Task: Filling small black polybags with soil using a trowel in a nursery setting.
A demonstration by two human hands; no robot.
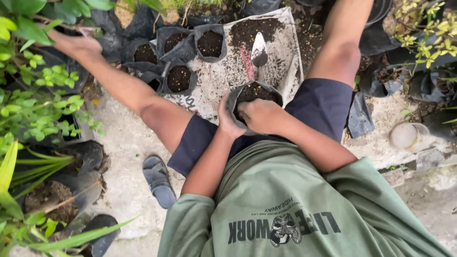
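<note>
**Both hands on a soil-filled grow bag, held between the knees**

I sit on the ground with legs spread, and the black grow bag stands between my thighs, directly at 12 o'clock from my chest. That placement keeps the soft bag upright and within short reach of both arms.

Left hand: cupped against the bag's near-left wall, at about 8 o'clock on its rim. The fingers curl round the plastic and appear to steady it; how tightly they press I cannot tell, as they are partly hidden behind the wall.

Right hand: laid over the near rim at 6 o'clock, fingers bent down toward the soil inside. It looks loosely closed, knuckles up, touching rim and soil; whether it pinches anything I cannot tell.

Surroundings: a trowel lies on the soil-strewn sack at 12 o'clock from the bag, just beyond it, blade away from me. 4 filled bags stand grouped at 10 o'clock. A sandal lies at 8 o'clock, well apart. Leafy plants crowd the left edge.
</note>
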